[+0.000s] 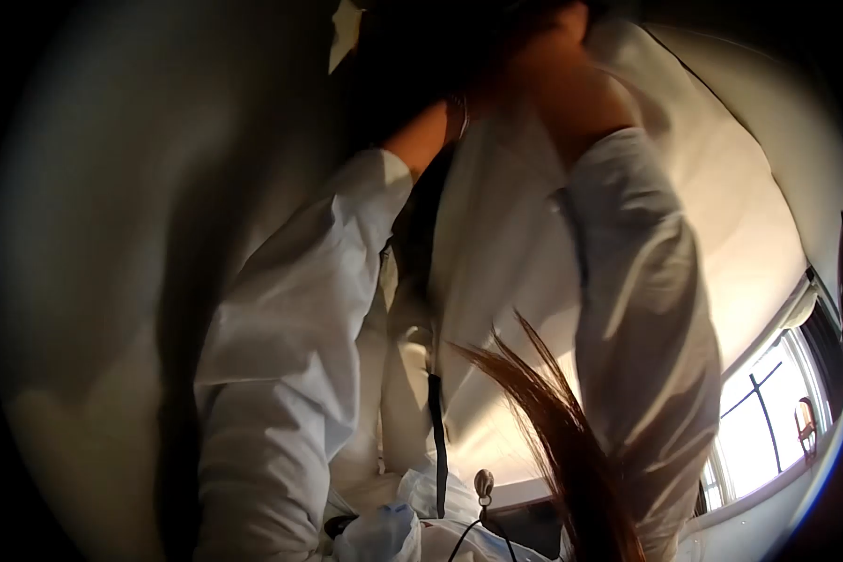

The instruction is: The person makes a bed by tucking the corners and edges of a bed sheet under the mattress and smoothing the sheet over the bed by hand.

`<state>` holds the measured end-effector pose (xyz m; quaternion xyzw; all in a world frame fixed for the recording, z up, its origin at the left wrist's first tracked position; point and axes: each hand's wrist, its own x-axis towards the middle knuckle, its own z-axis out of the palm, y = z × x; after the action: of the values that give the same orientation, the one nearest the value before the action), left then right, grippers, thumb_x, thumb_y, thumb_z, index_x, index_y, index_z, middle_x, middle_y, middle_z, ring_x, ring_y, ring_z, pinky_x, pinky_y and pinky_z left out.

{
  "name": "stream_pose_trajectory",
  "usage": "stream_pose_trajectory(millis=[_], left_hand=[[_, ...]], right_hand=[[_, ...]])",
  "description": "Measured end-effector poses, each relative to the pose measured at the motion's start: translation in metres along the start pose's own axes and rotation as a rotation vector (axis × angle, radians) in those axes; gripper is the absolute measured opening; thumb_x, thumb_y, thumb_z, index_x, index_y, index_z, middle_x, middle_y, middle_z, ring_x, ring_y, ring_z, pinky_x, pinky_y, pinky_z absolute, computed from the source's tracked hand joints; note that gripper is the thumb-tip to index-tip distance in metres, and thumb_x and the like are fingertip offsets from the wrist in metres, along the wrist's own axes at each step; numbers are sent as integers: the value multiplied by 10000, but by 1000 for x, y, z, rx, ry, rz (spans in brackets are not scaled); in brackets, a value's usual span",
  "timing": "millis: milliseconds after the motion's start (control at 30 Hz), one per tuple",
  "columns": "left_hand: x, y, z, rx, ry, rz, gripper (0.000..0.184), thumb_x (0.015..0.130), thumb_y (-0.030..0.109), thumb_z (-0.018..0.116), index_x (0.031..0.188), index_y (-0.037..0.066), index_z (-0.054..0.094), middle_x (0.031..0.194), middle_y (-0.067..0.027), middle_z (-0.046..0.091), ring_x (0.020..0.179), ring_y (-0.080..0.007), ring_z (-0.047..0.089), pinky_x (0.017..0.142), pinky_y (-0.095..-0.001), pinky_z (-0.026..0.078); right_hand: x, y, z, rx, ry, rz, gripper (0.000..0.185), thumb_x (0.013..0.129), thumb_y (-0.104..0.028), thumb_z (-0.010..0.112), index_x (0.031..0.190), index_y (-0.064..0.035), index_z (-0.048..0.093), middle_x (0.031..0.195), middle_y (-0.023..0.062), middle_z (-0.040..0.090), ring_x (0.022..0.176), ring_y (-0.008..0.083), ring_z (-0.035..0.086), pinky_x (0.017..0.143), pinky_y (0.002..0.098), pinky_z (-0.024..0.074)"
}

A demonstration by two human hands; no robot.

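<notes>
Both of my arms, in white sleeves, reach up to the top of the view. My left hand [428,136] shows only at the wrist, with a thin bracelet [463,114] around it; its fingers vanish into deep shadow. My right hand [557,70] is blurred beside it, its fingers not clear. A dark mass [421,47] lies around both hands, and I cannot make out what it is or whether either hand grips it. Between my arms a narrow black strap [436,431] hangs down along a pale surface.
A lock of brown hair [553,421] crosses the lower middle. Crumpled clear plastic [384,529] and a dark cord with a rounded metal-looking piece [483,483] are at the bottom. Pale, smooth lining [721,187] curves along the right, above a bright window [768,421].
</notes>
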<state>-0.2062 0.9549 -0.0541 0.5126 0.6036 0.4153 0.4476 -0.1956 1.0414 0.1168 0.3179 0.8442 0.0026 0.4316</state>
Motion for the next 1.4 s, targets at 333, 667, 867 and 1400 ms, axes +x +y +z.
stream_pose_trajectory(millis=[333, 667, 867, 1400], left_hand=[[63, 76, -37, 24, -188, -151, 410, 921, 143, 351, 1311, 18, 371, 1335, -154, 409, 1259, -245, 345, 1049, -316, 266], [68, 71, -33, -345, 36, -119, 421, 936, 213, 335, 1319, 44, 377, 1340, -129, 410, 1259, -217, 351, 1049, -306, 261], [64, 60, -41, -482, 84, -169, 430, 945, 255, 325, 1324, 60, 380, 1343, -113, 411, 1258, -200, 355, 1048, -300, 258], [-57, 33, -47, -507, 36, -453, 646, 877, 506, 408, 1356, 81, 326, 1362, -128, 383, 1236, -239, 377, 1033, -396, 261]], right_hand=[[-55, 12, -19, 159, 177, 93, 413, 788, -197, 584, 1164, -28, 546, 1261, 132, 477, 1183, 274, 438, 961, 373, 383], [-116, 35, 33, 566, 740, -21, 274, 763, -135, 589, 982, 30, 582, 951, 149, 609, 893, 307, 569, 831, 380, 445], [-86, 33, 37, 391, 888, 182, 402, 753, -256, 587, 980, 75, 572, 939, 212, 613, 915, 305, 576, 890, 361, 389], [-230, -107, 108, 1815, 328, -176, 457, 785, 30, 520, 1231, -65, 492, 1187, 146, 523, 1047, 282, 543, 926, 387, 421]])
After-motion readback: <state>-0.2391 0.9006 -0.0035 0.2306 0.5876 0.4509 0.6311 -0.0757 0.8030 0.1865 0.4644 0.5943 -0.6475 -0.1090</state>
